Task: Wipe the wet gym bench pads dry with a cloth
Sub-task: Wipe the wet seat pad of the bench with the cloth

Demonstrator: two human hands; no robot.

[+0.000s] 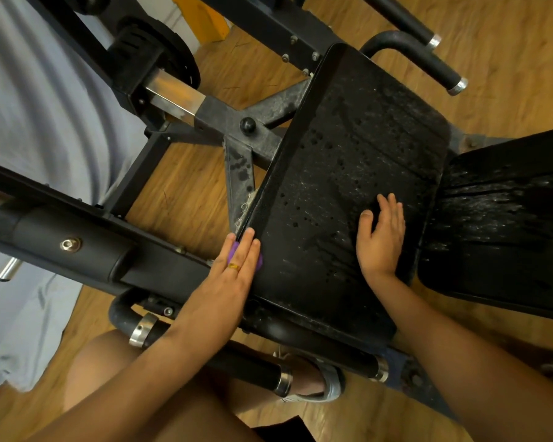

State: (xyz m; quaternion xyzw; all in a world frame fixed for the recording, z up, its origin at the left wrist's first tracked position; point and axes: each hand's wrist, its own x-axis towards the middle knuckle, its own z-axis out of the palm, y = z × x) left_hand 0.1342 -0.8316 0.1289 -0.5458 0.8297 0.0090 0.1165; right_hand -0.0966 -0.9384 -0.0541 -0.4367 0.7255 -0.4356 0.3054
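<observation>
Two flat, straight-fingered hands: left hand (233, 279) presses a probably limp purple cloth (260, 263) onto the slick wet pad (348, 148); right hand (380, 240) braces.

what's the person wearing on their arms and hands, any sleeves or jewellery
Both forearms are bare, with no sleeves, gloves or watch in view. The left hand has a gold ring on one finger; the right hand shows none.

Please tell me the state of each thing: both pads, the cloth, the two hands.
seat pad: wet, droplets over it
right pad: wet, water streaks
purple cloth: mostly hidden under left hand, at seat pad's edge
left hand: flat, pressing the cloth
right hand: flat on seat pad
</observation>
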